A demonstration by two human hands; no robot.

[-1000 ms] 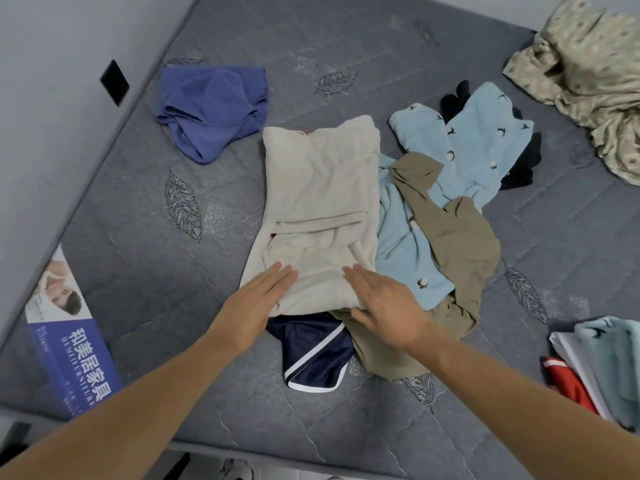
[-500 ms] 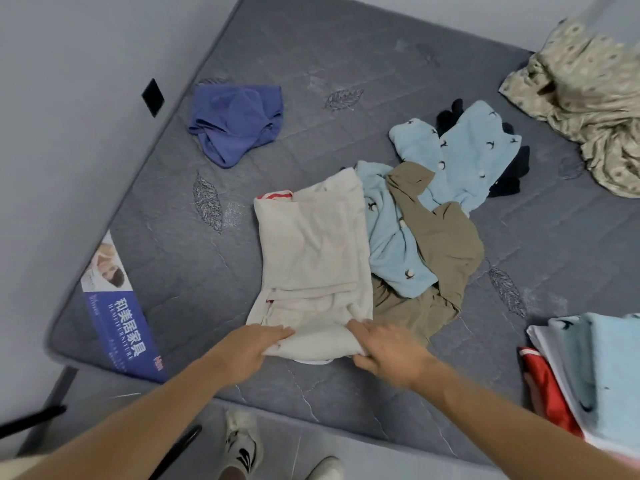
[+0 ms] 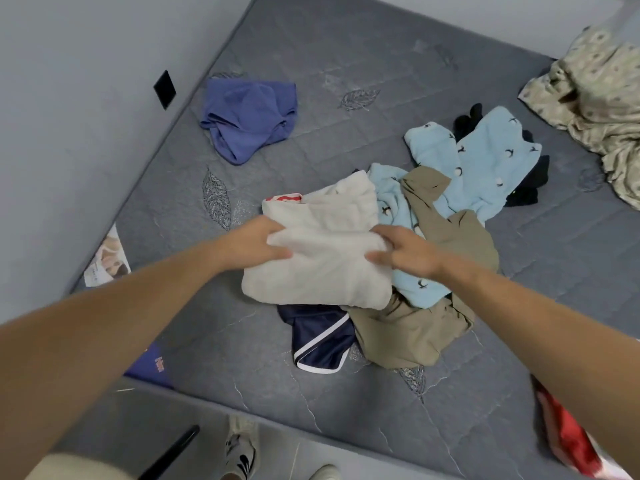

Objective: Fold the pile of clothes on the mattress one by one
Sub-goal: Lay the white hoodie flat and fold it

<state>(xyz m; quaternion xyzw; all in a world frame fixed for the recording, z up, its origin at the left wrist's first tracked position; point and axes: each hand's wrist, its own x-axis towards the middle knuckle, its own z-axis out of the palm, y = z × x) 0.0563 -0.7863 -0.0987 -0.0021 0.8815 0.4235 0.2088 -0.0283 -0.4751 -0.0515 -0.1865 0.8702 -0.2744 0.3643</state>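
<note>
A cream garment (image 3: pixel 322 258) lies doubled over on the grey mattress (image 3: pixel 346 64), a red-and-white edge showing at its far left corner. My left hand (image 3: pixel 254 242) grips its left side and my right hand (image 3: pixel 403 252) grips its right side, both at the folded-over edge. The garment rests on a pile: a light blue patterned piece (image 3: pixel 485 168), an olive piece (image 3: pixel 415 327) and dark navy shorts with white trim (image 3: pixel 320 341). A black item (image 3: pixel 526 188) peeks out behind the light blue one.
A purple-blue garment (image 3: pixel 247 116) lies crumpled near the wall at the far left. A beige patterned blanket (image 3: pixel 595 95) fills the far right corner. Red fabric (image 3: pixel 568 434) shows at the right edge under my forearm. The mattress front edge, floor and my feet (image 3: pixel 242 448) are below.
Both hands lifted the near edge of the cream garment and carried it away from me, folding it in half. The navy shorts underneath show again.
</note>
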